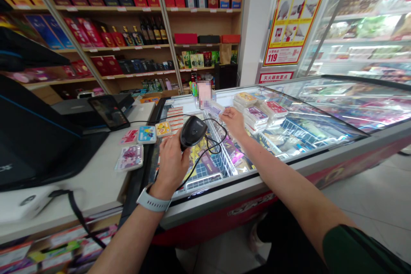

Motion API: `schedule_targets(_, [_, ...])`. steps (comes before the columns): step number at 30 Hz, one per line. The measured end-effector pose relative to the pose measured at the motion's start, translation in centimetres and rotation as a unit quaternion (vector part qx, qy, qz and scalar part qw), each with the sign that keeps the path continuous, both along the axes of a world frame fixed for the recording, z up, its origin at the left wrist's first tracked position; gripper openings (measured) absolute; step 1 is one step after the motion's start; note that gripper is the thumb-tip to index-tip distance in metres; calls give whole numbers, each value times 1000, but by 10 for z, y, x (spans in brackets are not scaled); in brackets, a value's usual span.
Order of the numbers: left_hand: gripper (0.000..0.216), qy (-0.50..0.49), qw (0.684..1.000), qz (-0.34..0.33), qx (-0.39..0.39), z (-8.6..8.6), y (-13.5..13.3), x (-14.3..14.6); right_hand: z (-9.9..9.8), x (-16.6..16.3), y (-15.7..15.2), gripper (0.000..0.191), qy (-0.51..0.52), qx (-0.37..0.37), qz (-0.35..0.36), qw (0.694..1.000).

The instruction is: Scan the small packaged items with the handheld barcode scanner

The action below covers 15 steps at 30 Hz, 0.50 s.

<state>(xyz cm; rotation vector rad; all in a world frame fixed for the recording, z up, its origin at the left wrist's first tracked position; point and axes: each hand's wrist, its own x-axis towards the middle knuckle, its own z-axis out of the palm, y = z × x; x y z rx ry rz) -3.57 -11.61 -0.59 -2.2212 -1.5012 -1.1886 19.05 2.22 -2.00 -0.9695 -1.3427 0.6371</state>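
Note:
My left hand point(173, 156), with a grey watch strap at the wrist, grips a black handheld barcode scanner point(192, 130). A looped cable runs from it over the glass. Farther forward, my right hand point(233, 120) pinches the near end of a pale, see-through flat plastic box point(216, 107); its far end lies beside a blurred-out patch. Right of that hand, flat boxes stand on the freezer glass in a yellow stack point(245, 98), a purple stack point(256, 115) and a red stack point(274, 109). Left of the scanner lie a blue box point(147, 134), a yellow box point(163, 128) and a purple box point(129, 157).
A glass-topped chest freezer point(224, 188) with wire baskets inside stands before me. On the left counter point(93, 171) are a dark monitor point(32, 137) and a small tilted screen point(109, 111). Shelves point(128, 8) of boxed bottles line the back wall.

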Motion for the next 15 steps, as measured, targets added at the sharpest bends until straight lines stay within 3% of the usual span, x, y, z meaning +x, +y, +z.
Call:
schedule_targets(3, [55, 3, 1000, -2, 1, -1, 0, -1, 11, 20, -1, 12, -171, 44, -153, 972])
schedule_targets(6, [56, 8, 1000, -2, 2, -3, 1, -2, 22, 32, -6, 16, -355, 52, -269, 894])
schedule_targets(10, [56, 6, 1000, -3, -5, -2, 0, -2, 24, 30, -7, 27, -480, 31, -308, 821])
schedule_targets(15, [55, -1, 1000, -4, -8, 2, -4, 0, 14, 24, -6, 36, -537, 3, -310, 785])
